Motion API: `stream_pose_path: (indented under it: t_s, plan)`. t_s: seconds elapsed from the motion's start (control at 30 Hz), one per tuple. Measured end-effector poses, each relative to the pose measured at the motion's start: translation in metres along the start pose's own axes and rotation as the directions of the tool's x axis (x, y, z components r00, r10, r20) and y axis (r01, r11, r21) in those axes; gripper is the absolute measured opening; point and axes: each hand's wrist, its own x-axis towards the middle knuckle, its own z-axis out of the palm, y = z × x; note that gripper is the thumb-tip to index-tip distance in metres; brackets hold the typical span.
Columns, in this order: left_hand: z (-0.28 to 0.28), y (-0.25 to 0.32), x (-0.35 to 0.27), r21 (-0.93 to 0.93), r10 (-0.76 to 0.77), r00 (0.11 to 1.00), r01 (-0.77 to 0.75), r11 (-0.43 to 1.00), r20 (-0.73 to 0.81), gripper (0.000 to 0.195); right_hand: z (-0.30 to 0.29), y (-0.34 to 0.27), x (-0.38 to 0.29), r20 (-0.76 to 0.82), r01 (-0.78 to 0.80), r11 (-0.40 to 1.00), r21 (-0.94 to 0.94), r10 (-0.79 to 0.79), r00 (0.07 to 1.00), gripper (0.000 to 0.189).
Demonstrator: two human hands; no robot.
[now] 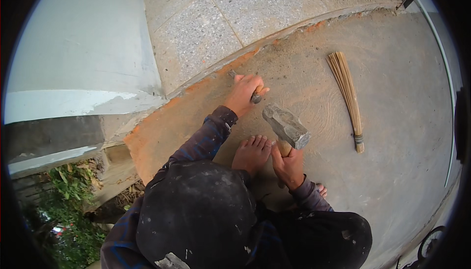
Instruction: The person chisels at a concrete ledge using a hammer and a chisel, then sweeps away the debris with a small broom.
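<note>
My left hand (pixel 245 94) grips a cold chisel (pixel 256 97). Its struck end points back towards me, and its blade tip rests by the broken, orange-stained edge (pixel 206 81) at the foot of the raised floor. In my right hand (pixel 289 166) is a club hammer by its wooden handle (pixel 284 148). The worn, dusty steel hammer head (pixel 286 125) is held above the concrete, apart from the chisel. Between my arms my bare foot (pixel 254 153) shows on the ground.
A stick broom (pixel 346 101) lies on the concrete floor (pixel 397 121) to the right. Beyond the edge is a terrazzo floor (pixel 235 15). A pale wall (pixel 84 48) stands at left, above plants (pixel 70 202). A thin pipe (pixel 443 59) runs along the far right; a wheel (pixel 431 243) shows below.
</note>
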Motion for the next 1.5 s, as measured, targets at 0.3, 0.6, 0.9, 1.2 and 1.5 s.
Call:
stream_pose_path:
  t_s: [0.3, 0.6, 0.9, 1.2, 1.5]
  plan:
    - [-0.006, 0.012, -0.003, -0.057, -0.074, 0.997, 0.073, 0.996, -0.025, 0.030, -0.007, 0.006, 0.001, 0.120, -0.294, 0.955, 0.038, 0.288, 0.950, 0.016]
    - [-0.011, 0.004, -0.005, -0.077, -0.102, 0.993, 0.097, 0.992, -0.060, 0.035, 0.006, 0.000, 0.012, 0.035, -0.205, 0.976, 0.073, 0.203, 0.979, 0.020]
    - [-0.018, 0.010, -0.003, -0.118, -0.179, 0.976, 0.164, 0.979, -0.127, 0.035, 0.012, 0.000, 0.013, 0.003, -0.245, 0.968, 0.063, 0.245, 0.970, 0.020]
    - [-0.014, 0.002, -0.007, -0.143, -0.181, 0.977, 0.165, 0.976, -0.110, 0.036, 0.010, 0.007, 0.034, 0.165, -0.264, 0.964, -0.002, 0.261, 0.951, 0.018]
    - [-0.012, 0.010, -0.015, -0.141, -0.143, 0.987, 0.132, 0.981, -0.071, 0.033, 0.012, 0.006, 0.034, 0.251, -0.196, 0.978, -0.077, 0.209, 0.945, 0.017]
